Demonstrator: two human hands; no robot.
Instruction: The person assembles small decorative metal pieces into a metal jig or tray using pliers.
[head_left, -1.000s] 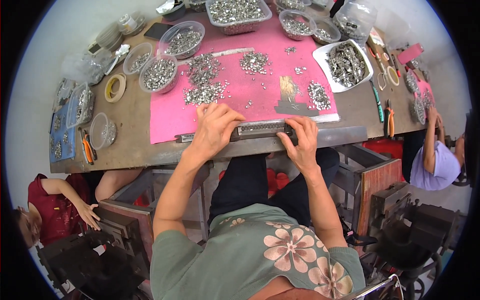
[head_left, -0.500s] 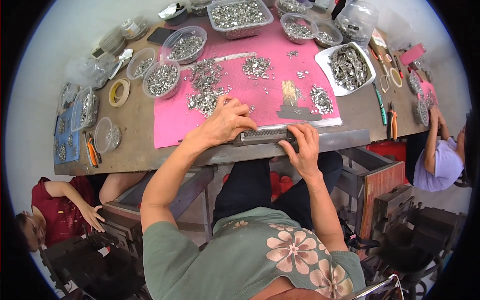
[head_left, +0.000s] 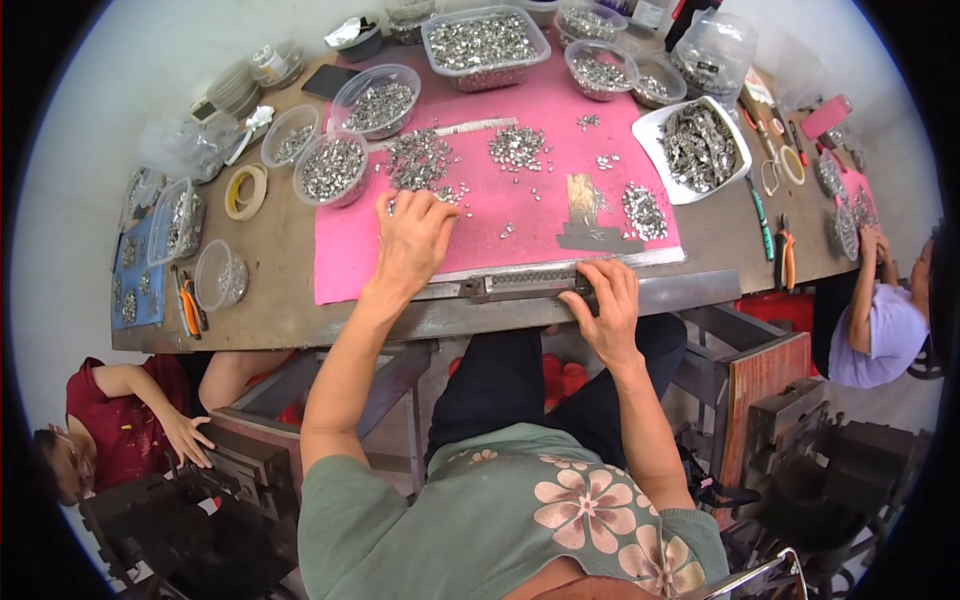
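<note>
A long dark metal jig (head_left: 522, 286) with a toothed slot lies along the table's front edge. My right hand (head_left: 612, 305) is closed round its right end, thumb in front and fingers on top. My left hand (head_left: 412, 238) reaches over the pink mat (head_left: 500, 228), at the near side of a pile of small shiny metal pieces (head_left: 418, 160). Its fingers are bent and bunched down on the pieces; the fingertips are hidden, so what they pinch cannot be seen. Another pile of metal pieces (head_left: 518, 147) lies to the right.
Tubs of metal pieces (head_left: 330, 168) and a large bin (head_left: 485, 48) line the back. A white tray (head_left: 740, 150) of metal strips stands right, near orange-handled pliers (head_left: 785, 250). Tape (head_left: 245, 190) lies left. Co-workers sit on both sides.
My left hand has left the jig's left end and moved left and away from me to the metal pieces. The right hand still holds the jig.
</note>
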